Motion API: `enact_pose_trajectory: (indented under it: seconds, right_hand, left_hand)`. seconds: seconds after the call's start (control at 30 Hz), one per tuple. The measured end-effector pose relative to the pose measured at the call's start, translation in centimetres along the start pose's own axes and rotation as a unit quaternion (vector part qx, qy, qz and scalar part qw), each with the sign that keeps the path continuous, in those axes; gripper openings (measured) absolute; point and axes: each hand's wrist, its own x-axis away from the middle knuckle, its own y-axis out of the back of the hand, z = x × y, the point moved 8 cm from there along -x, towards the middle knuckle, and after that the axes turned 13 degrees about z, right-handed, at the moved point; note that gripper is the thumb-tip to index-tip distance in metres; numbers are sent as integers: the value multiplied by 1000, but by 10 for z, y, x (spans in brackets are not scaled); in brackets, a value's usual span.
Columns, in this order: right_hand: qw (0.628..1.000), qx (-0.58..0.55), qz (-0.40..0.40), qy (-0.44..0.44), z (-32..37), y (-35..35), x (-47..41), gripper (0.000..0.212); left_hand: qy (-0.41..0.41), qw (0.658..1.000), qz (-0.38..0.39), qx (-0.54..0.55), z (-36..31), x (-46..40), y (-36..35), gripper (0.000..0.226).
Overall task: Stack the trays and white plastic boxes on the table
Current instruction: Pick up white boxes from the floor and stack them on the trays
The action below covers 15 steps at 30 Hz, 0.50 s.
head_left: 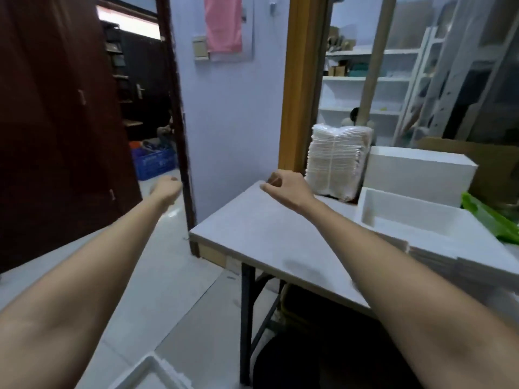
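An open white foam tray (370,211) lies on the grey table (269,237) at the right. Behind it stands a closed white box (418,169). A plastic-wrapped pack of stacked white trays (337,161) stands upright at the table's far edge. Flat white pieces (449,256) are piled at the near right. Another white tray (151,372) shows at the bottom edge, over the floor. My right hand (286,188) hovers above the table's far left corner, fingers loosely curled, holding nothing. My left hand (165,188) reaches out over the floor towards the door frame, blurred, its fingers hidden.
A green plastic bag (488,217) and a cardboard box (491,167) sit at the table's right. A dark wooden door (56,122) stands open on the left, with a blue crate (154,162) beyond it. White shelves (365,80) fill the room behind the table.
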Motion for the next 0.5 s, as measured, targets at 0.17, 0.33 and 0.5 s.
enact_pose_trajectory:
  seconds: [0.17, 0.33, 0.5]
  right_hand:
    - [990, 26, 104, 97, 85, -132, -17, 27]
    - [962, 58, 233, 133, 112, -279, -6, 24]
    - [927, 86, 355, 85, 78, -408, 5, 40]
  left_hand:
    - [120, 990, -69, 10, 175, 18, 82, 34]
    - [235, 969, -68, 29, 341, 69, 94, 18]
    - [324, 943, -62, 40, 460, 121, 66, 25]
